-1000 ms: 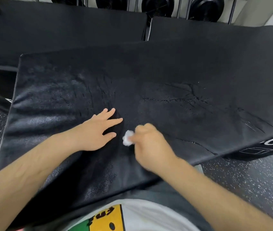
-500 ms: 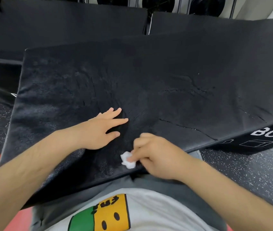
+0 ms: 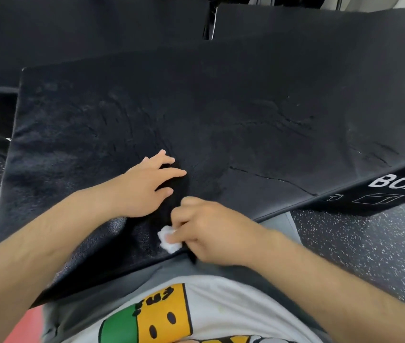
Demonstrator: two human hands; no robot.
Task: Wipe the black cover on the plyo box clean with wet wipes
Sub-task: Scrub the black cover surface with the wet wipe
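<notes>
Wipe [image 3: 168, 240] pressed on the creased, cracked cover [image 3: 221, 120].
It is pinched, half hidden, by the right hand [image 3: 211, 231]; the left hand [image 3: 144, 186] is laid flat, fingers spread.

**Wipe stroke: right hand drawn back to the near edge**

The right hand [image 3: 211, 231], pinching the wet wipe [image 3: 168, 240], travels from a position just beside the thumb of the left hand [image 3: 142, 186] back toward the person. It now sits at the near edge of the black cover [image 3: 221, 120], with the wipe on that edge. The head camera tilts downward: more of the printed shirt [image 3: 162, 315] shows, and the white BOX lettering [image 3: 399, 181] on the plyo box side comes further into view.
</notes>
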